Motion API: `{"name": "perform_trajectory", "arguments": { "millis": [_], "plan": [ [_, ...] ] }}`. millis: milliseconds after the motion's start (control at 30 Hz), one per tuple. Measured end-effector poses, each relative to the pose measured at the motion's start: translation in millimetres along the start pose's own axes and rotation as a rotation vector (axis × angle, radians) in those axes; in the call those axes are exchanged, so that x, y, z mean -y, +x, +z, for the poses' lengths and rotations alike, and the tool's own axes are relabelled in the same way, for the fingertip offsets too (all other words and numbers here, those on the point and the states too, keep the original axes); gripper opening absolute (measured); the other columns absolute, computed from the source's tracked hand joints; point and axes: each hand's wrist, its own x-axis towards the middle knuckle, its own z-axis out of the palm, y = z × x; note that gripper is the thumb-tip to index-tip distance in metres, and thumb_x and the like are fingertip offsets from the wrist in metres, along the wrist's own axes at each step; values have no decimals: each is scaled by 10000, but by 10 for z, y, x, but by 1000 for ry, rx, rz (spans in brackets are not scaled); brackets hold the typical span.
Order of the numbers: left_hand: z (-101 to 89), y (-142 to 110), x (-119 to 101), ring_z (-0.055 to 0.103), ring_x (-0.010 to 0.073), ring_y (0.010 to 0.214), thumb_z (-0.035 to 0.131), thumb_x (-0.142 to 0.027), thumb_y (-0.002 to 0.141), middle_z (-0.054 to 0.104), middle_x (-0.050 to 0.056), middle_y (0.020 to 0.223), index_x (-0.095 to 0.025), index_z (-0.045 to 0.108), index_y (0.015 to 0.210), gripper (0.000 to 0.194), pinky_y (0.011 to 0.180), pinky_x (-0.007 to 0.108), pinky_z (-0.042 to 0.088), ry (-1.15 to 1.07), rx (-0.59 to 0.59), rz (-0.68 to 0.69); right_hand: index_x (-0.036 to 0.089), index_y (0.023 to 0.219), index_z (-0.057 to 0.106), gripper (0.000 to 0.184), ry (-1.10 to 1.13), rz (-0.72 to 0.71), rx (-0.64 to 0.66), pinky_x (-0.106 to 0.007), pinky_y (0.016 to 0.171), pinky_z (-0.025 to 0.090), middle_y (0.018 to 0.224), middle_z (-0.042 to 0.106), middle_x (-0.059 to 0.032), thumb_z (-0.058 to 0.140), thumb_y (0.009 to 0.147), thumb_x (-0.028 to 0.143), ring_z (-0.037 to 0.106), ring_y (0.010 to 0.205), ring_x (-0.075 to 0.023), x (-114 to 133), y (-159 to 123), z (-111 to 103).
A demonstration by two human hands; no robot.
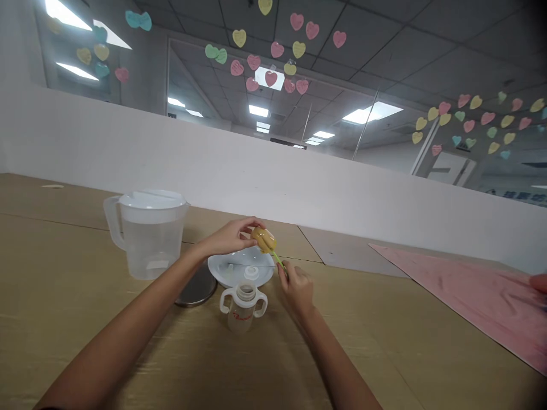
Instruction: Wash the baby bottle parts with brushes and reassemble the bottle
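My left hand (pixel 233 236) is closed on a small amber, see-through, dome-shaped cap (pixel 264 240), holding it tilted above a white bowl (pixel 220 270). A thin green stick (pixel 278 261) is pinched in my right hand (pixel 297 286). The stick's upper end meets the cap's opening; what sits inside the cap is hard to make out. In the bowl lies a white ring-shaped piece (pixel 251 273). Just in front stands an upright baby bottle (pixel 241 315) with two white handles, red lettering and an uncovered neck. Neither hand touches the bottle.
A lidded, clear plastic pitcher (pixel 152 239) stands at the left. Beside the bowl lies a round metal disc (pixel 197 289), partly behind my left forearm. A pink sheet (pixel 470 296) covers the right side, where another person's finger (pixel 539 283) shows. A white partition (pixel 256 176) bounds the table.
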Motion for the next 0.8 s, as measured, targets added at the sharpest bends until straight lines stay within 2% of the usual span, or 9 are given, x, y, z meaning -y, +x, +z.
{"name": "perform_trajectory", "arguments": {
  "millis": [133, 233, 300, 333, 400, 467, 533, 633, 800],
  "plan": [
    [-50, -30, -46, 585, 177, 924, 618, -210, 659, 589, 65, 1107, -197, 539, 1035, 385, 735, 275, 482, -2, 15, 25, 194, 794, 667, 229, -1, -31, -69, -245, 502, 288, 469, 537, 7, 484, 866, 312, 463, 461, -99, -3, 45, -58],
    [-64, -48, -80, 605, 153, 708, 642, -362, 667, 652, 49, 897, -186, 566, 1002, 386, 591, 238, 456, 60, -8, -87, 206, 819, 679, 163, -12, -86, -99, -256, 506, 281, 469, 547, 11, 543, 833, 294, 449, 462, -100, 15, 56, -101],
    [-53, -53, -87, 541, 127, 505, 530, -518, 733, 632, 28, 649, -158, 616, 841, 386, 486, 229, 384, 192, -92, -219, 219, 834, 685, 156, -13, -132, -94, -264, 506, 270, 467, 542, 11, 552, 826, 299, 445, 464, -99, 22, 56, -121],
    [-45, -54, -87, 497, 119, 446, 450, -568, 763, 594, 22, 552, -150, 619, 720, 453, 458, 232, 344, 274, -151, -265, 224, 843, 688, 160, -10, -147, -88, -266, 506, 268, 466, 539, 11, 550, 827, 305, 445, 466, -98, 22, 56, -129],
    [-37, -54, -79, 463, 121, 420, 357, -606, 789, 540, 24, 458, -152, 582, 543, 564, 451, 242, 307, 400, -215, -288, 229, 856, 690, 170, 0, -166, -81, -270, 505, 265, 463, 533, 10, 545, 829, 314, 448, 468, -96, 14, 60, -139],
    [-50, -55, -66, 507, 136, 475, 409, -590, 773, 582, 24, 505, -159, 618, 580, 516, 485, 243, 336, 395, -184, -251, 227, 854, 692, 177, 12, -160, -73, -272, 499, 258, 458, 529, 9, 540, 833, 315, 450, 465, -95, -1, 69, -145],
    [-86, -61, -52, 584, 159, 623, 549, -512, 718, 665, 27, 692, -179, 671, 802, 365, 571, 241, 407, 283, -112, -178, 220, 851, 695, 190, 26, -141, -61, -272, 493, 253, 454, 531, 5, 530, 841, 313, 452, 459, -95, -12, 79, -148],
    [-160, -73, -41, 596, 183, 905, 688, -308, 620, 651, 48, 1021, -204, 624, 1031, 429, 775, 270, 454, 97, -13, -40, 204, 855, 697, 201, 66, -136, -44, -266, 494, 262, 460, 548, 0, 520, 851, 299, 457, 453, -98, 2, 85, -145],
    [-237, -105, -113, 540, 185, 1065, 676, -170, 626, 587, 50, 1162, -202, 653, 931, 308, 951, 324, 386, -13, 79, 91, 189, 874, 692, 197, 146, -125, -55, -260, 505, 286, 489, 579, -5, 510, 859, 263, 466, 458, -104, 58, 78, -151]
  ]
}}
